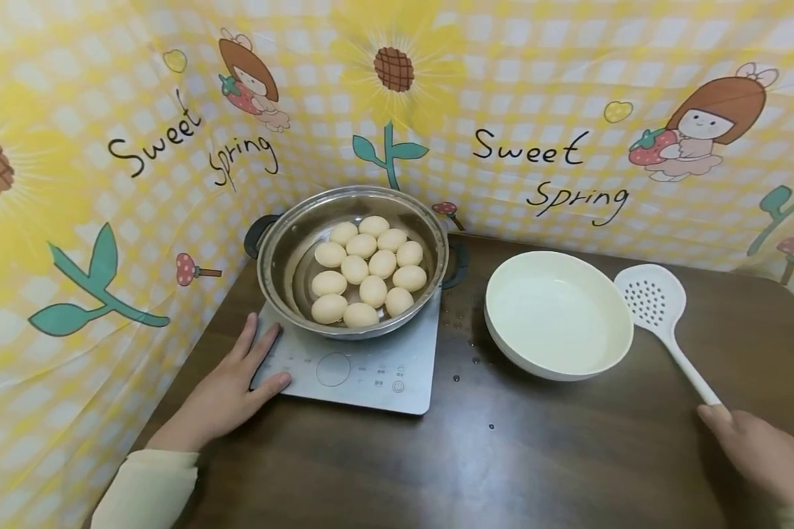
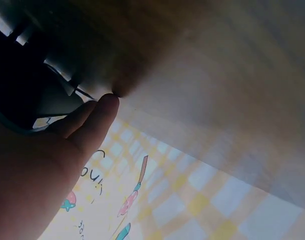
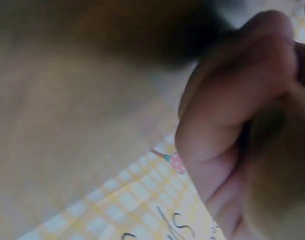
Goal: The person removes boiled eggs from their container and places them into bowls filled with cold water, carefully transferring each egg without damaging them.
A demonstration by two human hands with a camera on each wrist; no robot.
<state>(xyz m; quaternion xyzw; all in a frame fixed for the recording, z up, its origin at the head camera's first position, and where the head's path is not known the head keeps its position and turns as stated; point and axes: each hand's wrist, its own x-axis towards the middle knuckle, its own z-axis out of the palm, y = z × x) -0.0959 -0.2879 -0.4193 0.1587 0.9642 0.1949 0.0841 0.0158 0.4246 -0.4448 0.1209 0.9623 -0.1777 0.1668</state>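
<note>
Grasping the tail of a white slotted skimmer (image 1: 662, 319), the right grip (image 1: 757, 448) is curled round its handle, well to the right of the steel pot (image 1: 406, 213) and nearer the person. The skimmer's perforated head lies far to the right of the pot, just past a pale cream bowl (image 1: 559, 316); whether head and bowl touch I cannot tell. That bowl stands on the counter (image 1: 437, 463) near the pot, on its right side. Beneath the pot is a light grey cooktop (image 1: 334, 369), its control panel showing on the pot's near side. The left grip (image 1: 228, 389), holding nothing, has its fingers spread at the cooktop's left edge, left of the pot and nearer the person. Pale eggs (image 1: 355, 270) are clustered inside the pot. Behind the pot hangs a yellow checked cloth (image 1: 503, 95), and small droplets (image 1: 456, 378) dot the wood to the pot's right.
</note>
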